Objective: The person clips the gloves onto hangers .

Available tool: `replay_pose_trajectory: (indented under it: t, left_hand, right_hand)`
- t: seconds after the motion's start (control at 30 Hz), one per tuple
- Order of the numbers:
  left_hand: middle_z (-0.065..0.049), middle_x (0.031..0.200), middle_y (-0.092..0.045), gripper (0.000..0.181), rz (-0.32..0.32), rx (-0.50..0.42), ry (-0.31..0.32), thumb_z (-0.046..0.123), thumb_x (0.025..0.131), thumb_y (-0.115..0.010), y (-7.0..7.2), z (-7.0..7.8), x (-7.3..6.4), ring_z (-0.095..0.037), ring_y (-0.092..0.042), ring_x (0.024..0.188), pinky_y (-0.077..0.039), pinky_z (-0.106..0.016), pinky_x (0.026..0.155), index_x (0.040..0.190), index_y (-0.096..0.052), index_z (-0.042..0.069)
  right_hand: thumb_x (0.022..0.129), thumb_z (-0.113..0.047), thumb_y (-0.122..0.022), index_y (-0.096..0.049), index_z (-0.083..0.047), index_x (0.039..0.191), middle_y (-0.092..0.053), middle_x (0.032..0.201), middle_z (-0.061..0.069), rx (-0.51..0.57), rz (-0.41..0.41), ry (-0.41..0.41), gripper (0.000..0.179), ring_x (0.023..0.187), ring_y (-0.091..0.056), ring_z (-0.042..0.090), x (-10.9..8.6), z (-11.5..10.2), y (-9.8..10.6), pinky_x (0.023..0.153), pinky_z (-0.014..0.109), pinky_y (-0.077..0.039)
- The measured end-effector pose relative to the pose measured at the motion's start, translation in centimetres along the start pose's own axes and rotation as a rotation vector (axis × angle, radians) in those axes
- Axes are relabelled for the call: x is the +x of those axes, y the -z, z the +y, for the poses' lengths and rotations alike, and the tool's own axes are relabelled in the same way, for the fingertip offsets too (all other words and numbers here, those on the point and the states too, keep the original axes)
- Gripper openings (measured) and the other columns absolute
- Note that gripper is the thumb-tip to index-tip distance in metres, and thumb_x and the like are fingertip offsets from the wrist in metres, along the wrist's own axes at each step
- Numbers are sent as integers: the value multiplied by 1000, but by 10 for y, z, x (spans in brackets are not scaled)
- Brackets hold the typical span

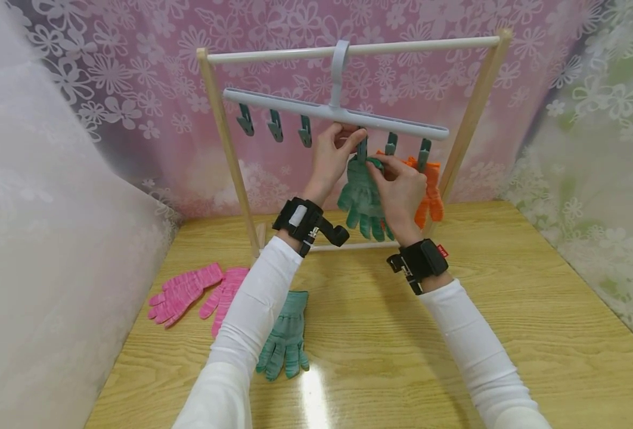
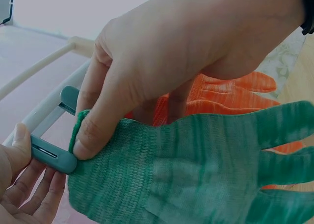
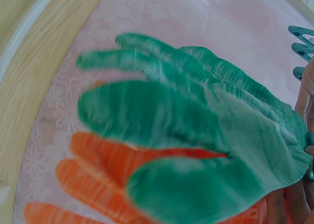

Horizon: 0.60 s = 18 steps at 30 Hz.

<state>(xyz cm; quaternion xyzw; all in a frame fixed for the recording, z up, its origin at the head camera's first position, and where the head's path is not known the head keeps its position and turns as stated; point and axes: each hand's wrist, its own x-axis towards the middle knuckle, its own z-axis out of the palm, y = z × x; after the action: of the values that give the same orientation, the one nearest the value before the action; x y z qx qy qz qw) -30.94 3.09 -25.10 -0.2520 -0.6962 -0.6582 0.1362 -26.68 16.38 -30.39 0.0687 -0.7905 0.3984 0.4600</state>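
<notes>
My left hand [image 1: 328, 156] pinches the upper end of a dark green clip [image 1: 362, 146] under a pale hanger [image 1: 316, 109]. Thumb and fingertips of my right hand [image 1: 404, 189] grip the cuff of a green knit glove [image 1: 363, 189], whose fingers hang downward. In the left wrist view, the clip's lower tip overlaps the cuff edge, right beside my right thumb [image 2: 91, 136]. Orange gloves [image 1: 432, 182] hang from clips just behind my right hand and are partly covered by it. The right wrist view shows the green glove [image 3: 245, 126] in front of orange fingers [image 3: 108, 160].
The hanger hooks over the white top bar [image 1: 273, 55] of a wooden-sided rack. Several other clips [image 1: 275, 126] dangle from it. On the wooden table lie pink gloves [image 1: 185, 293] and another green glove [image 1: 289, 325], partly under my left sleeve. A floral curtain [image 1: 161, 89] stands behind.
</notes>
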Motion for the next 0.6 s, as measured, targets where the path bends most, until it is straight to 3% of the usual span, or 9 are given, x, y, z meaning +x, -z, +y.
replay_pose_trajectory:
  t: [0.1, 0.17, 0.6]
  left_hand:
    - [-20, 119, -68, 26, 4, 7, -3, 15, 101, -65, 0, 0, 0, -27, -67, 111, -55, -21, 90, 120, -64, -4]
    - [-20, 119, -68, 26, 6, 19, -4, 15, 101, -65, 0, 0, -1, -27, -66, 111, -55, -21, 90, 120, -64, -3]
    - [-17, 120, -67, 28, -10, 54, -1, 19, 101, -65, 1, 1, -3, -24, -66, 111, -54, -23, 90, 122, -64, 0]
  right_hand:
    - [93, -30, -76, -80, -10, 110, -78, 95, 14, 22, 12, -5, 27, 76, -74, 26, 1, -1, 0, 66, 27, -55]
    - [93, -30, -76, -80, -9, 111, -78, 96, 14, 26, 14, -8, 28, 77, -74, 26, 3, -2, 0, 66, 29, -56]
    - [92, -39, -75, -81, -16, 112, -78, 99, 10, 65, 35, -82, 31, 80, -74, 22, 5, -6, 1, 65, 17, -50]
